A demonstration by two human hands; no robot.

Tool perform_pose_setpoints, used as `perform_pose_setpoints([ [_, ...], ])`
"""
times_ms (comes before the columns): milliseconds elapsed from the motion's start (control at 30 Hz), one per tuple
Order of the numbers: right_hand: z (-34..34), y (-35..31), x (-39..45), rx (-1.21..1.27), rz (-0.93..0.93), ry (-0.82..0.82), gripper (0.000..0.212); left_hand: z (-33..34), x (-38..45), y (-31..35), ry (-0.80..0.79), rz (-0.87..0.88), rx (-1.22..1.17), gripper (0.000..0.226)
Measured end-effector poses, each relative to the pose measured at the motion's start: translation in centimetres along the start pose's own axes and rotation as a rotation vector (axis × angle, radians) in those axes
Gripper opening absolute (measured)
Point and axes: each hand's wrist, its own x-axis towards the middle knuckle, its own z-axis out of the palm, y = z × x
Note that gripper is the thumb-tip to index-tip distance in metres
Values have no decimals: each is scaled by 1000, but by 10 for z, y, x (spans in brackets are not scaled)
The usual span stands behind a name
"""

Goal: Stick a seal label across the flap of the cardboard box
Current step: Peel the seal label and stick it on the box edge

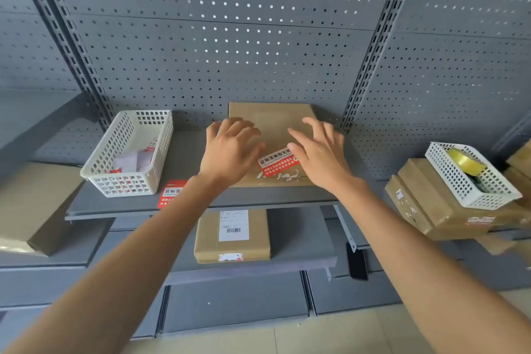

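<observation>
A flat brown cardboard box [270, 121] lies on the grey shelf [184, 158], back against the pegboard. A red and white seal label [276, 162] sits on its near part, above torn white paper scraps at the front edge. My left hand [230, 149] hovers over the box's left side, fingers spread, holding nothing. My right hand [319, 152] is over the right side, its thumb next to the label's right end, fingers apart. Whether either palm touches the box is unclear.
A white basket [97, 169] with label sheets stands on the shelf's left; another red label [170, 194] lies beside it at the edge. A second basket [494, 195] holding a yellow tape roll [465, 161] tops stacked boxes on the right. A labelled box [232, 236] sits one shelf below.
</observation>
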Motion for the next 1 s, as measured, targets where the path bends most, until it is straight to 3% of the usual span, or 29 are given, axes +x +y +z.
perform_pose_setpoints([
  [267,10,7,4,150,59,3,29,20,-14,-3,7,116,-110,21],
  [400,9,6,5,222,69,-2,27,28,-18,-2,4,135,-135,25],
  [800,0,1,14,299,93,-83,22,31,-21,5,39,58,-135,22],
  [933,1,0,17,306,102,-97,20,29,-17,13,-15,9,-78,13],
  [1000,2,0,19,314,113,-104,19,28,-15,18,-46,2,-20,20],
])
